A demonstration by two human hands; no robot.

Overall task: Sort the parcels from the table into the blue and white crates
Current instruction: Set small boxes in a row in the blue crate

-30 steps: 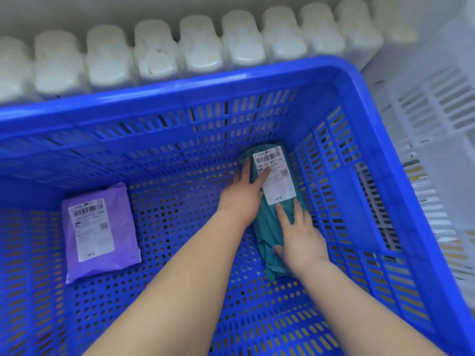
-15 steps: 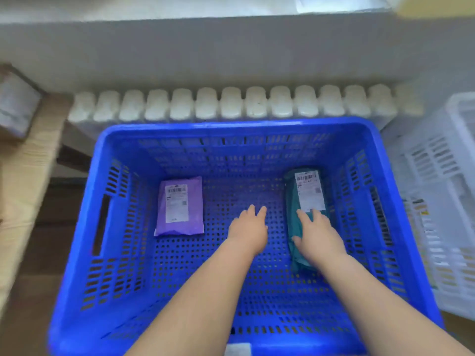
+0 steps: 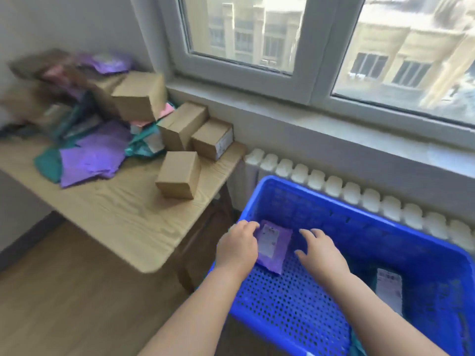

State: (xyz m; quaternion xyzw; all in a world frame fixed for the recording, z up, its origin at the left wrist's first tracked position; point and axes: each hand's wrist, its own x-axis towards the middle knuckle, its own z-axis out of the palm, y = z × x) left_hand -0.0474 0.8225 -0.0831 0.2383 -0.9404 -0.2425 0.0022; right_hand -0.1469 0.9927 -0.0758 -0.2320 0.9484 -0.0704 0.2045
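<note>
Both hands are empty and hang above the floor of the blue crate (image 3: 288,299). The left hand (image 3: 237,249) has loosely bent fingers, and the right hand (image 3: 321,254) has fingers spread and relaxed. Between them a purple parcel (image 3: 276,249) lies flat on the crate floor, white label up. Its left edge runs under the left hand, and whether the fingers touch it cannot be told. Past the right forearm, further right in the crate, lies a second parcel with a white label (image 3: 388,286). Up and to the left of the hands, beside the crate, a wooden table (image 3: 123,217) holds the unsorted parcels: cardboard boxes (image 3: 178,176) nearest, and purple and teal bags (image 3: 95,152) heaped beyond them. Beyond the crate are a white radiator (image 3: 354,192) and a window (image 3: 257,29).
</note>
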